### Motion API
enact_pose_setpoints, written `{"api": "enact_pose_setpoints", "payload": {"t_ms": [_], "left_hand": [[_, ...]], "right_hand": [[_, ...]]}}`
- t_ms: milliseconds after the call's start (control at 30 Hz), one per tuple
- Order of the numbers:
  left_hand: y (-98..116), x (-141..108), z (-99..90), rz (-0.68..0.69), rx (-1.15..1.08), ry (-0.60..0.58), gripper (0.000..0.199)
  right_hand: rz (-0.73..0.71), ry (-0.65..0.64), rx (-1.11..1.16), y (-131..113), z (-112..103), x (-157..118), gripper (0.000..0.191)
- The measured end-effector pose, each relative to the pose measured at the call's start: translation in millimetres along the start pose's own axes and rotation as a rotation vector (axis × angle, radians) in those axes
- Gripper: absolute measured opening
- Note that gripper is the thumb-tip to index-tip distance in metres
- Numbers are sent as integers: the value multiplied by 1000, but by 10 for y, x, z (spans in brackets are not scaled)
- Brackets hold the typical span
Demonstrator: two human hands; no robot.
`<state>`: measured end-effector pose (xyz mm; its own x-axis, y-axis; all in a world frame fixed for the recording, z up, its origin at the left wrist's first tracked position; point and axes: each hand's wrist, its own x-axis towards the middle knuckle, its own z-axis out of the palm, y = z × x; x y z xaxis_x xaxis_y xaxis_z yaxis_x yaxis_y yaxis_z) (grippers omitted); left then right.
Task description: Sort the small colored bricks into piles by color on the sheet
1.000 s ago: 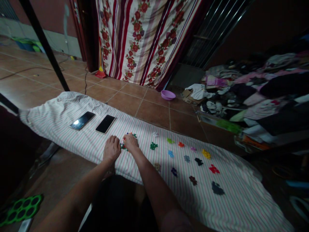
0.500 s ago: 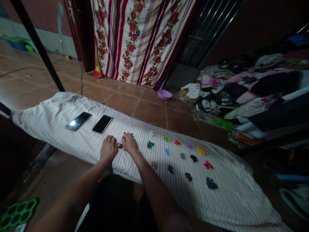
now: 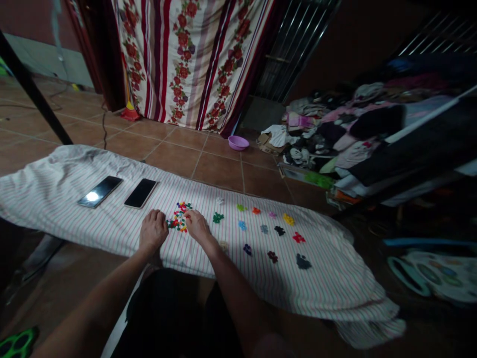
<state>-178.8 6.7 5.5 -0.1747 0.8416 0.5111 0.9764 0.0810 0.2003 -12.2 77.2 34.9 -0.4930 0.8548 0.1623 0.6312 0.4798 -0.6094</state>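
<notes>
A mixed heap of tiny colored pieces [image 3: 179, 216], too small to name, lies on the striped cloth [image 3: 324, 293] between my hands. My left hand [image 3: 153, 229] rests at the heap's left edge, its fingers curled down and close together; whatever is under them is hidden. At the right edge of the heap, my right hand [image 3: 197, 226] has its thumb and fingertips pinched together. Anything in that pinch is too small to make out. Right of my hands, single-color piles are spread out, among them green pieces [image 3: 218, 217], light blue pieces [image 3: 242, 225] and red pieces [image 3: 298, 237].
Two phones, one with a bright reflection [image 3: 100, 191] and one dark [image 3: 140, 193], lie on the cloth at left. Beyond it, a purple basin [image 3: 238, 143] stands on the tiled floor. Heaped clothes [image 3: 335, 129] fill the right back. A floral curtain [image 3: 194, 59] hangs behind.
My view has swung to the right. My right hand has drawn back from over the mixed heap to its right side, so more of the heap shows. The left hand stays beside it.
</notes>
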Motion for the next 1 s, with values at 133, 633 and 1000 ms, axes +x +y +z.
{"api": "enact_pose_setpoints", "payload": {"t_ms": [133, 633, 1000], "left_hand": [[-9, 7, -3, 2, 2, 1, 14], [-36, 19, -27, 59, 48, 7, 19], [-23, 13, -40, 35, 72, -7, 20]], "right_hand": [[13, 25, 3, 113, -98, -97, 29], [158, 165, -82, 557, -585, -470, 23], [201, 316, -104, 1078, -902, -838, 23]]}}
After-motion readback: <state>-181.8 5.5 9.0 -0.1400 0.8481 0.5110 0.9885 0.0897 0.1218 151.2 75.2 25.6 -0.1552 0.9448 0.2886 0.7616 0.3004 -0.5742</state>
